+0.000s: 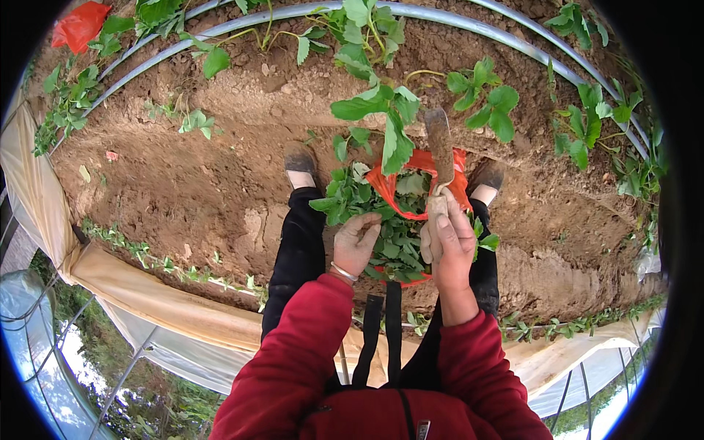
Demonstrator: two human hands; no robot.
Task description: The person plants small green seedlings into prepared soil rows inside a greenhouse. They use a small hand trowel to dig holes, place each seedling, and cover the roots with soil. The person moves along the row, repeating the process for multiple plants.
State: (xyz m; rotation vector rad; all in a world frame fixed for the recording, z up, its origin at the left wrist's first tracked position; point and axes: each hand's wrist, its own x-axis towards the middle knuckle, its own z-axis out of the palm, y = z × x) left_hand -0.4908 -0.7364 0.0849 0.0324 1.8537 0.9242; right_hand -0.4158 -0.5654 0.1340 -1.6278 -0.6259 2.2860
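Observation:
My right hand (pixel 451 236) grips the pale handle of a narrow hand trowel (pixel 440 140), its rusty blade pointing away from me. Between my legs stands a red plastic bag (pixel 385 190) packed with strawberry plants (pixel 399 242), whose leaves spill over its rim. Just left of the bag's opening is my left hand (pixel 356 242), fingers bent and thumb near them, against the leaves. Whether it pinches a leaf I cannot make out. Larger strawberry leaves (pixel 379 107) rise beyond the bag and partly cover its far side. Soil coats both hands.
Metal hoops (pixel 429 14) arch over the planted soil bed (pixel 264 93) ahead. More strawberry plants (pixel 489 99) grow there. Another red plastic bag (pixel 81 25) lies far left. My shoes (pixel 300 156) stand on bare soil. Plastic sheeting (pixel 165 286) runs behind me, beside a row of small plants.

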